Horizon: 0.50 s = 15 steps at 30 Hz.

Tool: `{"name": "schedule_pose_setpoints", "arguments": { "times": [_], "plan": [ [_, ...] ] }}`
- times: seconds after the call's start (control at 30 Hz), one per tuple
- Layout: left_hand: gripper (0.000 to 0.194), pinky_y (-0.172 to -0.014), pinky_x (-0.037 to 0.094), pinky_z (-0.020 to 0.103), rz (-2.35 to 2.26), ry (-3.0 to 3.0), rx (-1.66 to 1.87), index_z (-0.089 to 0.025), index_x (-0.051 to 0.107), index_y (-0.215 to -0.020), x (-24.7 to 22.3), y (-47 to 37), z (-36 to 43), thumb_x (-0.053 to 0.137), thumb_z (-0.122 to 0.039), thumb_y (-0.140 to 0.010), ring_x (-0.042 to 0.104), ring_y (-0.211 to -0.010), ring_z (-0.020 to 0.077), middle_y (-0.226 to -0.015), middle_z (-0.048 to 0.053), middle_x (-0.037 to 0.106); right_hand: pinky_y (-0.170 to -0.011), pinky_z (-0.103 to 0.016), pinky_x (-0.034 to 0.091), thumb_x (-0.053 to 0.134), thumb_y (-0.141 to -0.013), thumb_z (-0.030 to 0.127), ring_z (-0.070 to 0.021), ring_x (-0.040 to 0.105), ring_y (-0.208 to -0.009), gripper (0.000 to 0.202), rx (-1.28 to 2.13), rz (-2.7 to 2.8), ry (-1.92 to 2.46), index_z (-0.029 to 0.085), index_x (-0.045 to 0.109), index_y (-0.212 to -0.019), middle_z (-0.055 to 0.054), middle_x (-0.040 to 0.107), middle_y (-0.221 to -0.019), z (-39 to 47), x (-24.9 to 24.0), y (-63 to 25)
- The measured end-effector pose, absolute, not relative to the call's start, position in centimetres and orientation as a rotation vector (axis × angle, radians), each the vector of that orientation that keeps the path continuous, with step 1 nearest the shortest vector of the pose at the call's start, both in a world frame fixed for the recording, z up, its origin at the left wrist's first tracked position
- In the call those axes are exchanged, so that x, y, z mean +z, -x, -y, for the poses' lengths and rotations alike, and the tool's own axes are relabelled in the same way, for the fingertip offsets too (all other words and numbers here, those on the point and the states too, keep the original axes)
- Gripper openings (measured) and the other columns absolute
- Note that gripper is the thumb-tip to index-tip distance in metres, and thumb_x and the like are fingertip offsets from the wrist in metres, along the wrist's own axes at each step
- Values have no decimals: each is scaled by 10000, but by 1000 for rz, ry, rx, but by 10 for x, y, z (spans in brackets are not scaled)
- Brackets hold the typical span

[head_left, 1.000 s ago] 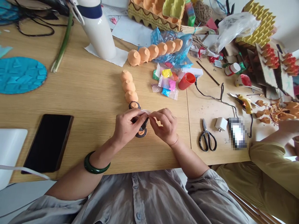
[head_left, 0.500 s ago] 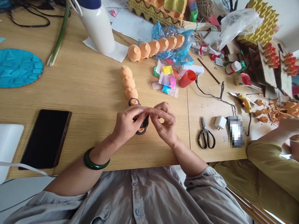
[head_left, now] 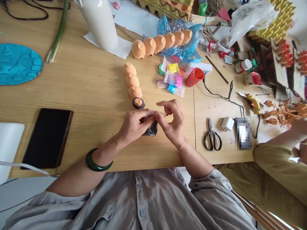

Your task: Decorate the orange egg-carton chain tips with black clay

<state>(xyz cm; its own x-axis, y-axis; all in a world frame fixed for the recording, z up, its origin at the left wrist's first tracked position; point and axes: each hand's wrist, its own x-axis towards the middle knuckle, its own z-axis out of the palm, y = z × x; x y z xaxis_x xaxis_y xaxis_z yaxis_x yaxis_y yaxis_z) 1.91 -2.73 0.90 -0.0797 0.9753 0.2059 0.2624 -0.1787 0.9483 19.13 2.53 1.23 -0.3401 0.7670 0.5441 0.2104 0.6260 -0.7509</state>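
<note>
My left hand (head_left: 134, 125) pinches the top edge of a small clear plastic bag with black material in it (head_left: 151, 128). Across from it, my right hand (head_left: 173, 123) holds the bag's other top corner between thumb and a finger, its index finger raised. Just beyond my hands lies a curved strip of orange egg-carton cups (head_left: 131, 80); its nearest visible cup has a black ring (head_left: 138, 103) around it. Any part of the strip under my hands is hidden. A second row of orange cups (head_left: 159, 43) rests farther back, partly on blue plastic.
Colourful packets (head_left: 173, 68), a red cup (head_left: 194, 77), black-handled scissors (head_left: 212, 135) and a white adapter (head_left: 227, 124) lie to the right. A phone (head_left: 47, 137) and blue oval (head_left: 20, 64) are left. A white bottle (head_left: 99, 25) stands behind. Another person's arm (head_left: 283, 137) is at far right.
The black-filled bag now shows more clearly below my fingers. My right index finger has lifted, and my right hand has shifted slightly right. The view has tilted a little downward.
</note>
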Motion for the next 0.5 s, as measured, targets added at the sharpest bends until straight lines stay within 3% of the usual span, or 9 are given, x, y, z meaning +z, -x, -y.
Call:
{"name": "schedule_pose_setpoints", "arguments": {
  "times": [0.13, 0.27, 0.37, 0.5],
  "plan": [
    [376, -626, 581, 270, -1366, -1248, 1295, -196, 884, -914, 9, -20, 28, 833, -564, -977, 742, -700, 183, -825, 53, 855, -712, -328, 476, 802, -1031, 647, -153, 479, -756, 423, 994, 1827, 887, 231, 776, -1103, 18, 571, -862, -35, 15, -195],
    [347, -627, 605, 277, -1416, -1098, 1369, -198, 893, -965, 8, -18, 26, 885, -543, -926, 743, -697, 184, -805, 48, 840, -626, -295, 400, 820, -939, 795, -127, 437, -696, 585, 1201, 1704, 971, 218, 729, -948, 39, 541, -780, -41, 10, -192],
    [307, -605, 592, 269, -1404, -1109, 1370, -197, 894, -971, 9, -15, 25, 872, -501, -937, 736, -678, 178, -784, 43, 825, -614, -290, 382, 823, -913, 824, -115, 440, -669, 630, 1307, 1654, 962, 216, 682, -831, 41, 563, -733, -43, 5, -191],
    [304, -701, 633, 272, -1486, -1207, 1374, -202, 907, -972, 11, -12, 24, 799, -484, -994, 789, -768, 196, -865, 62, 868, -595, -282, 362, 869, -892, 791, -102, 431, -646, 614, 1375, 1637, 938, 211, 688, -801, 45, 571, -719, -46, 4, -192]
  ]
}}
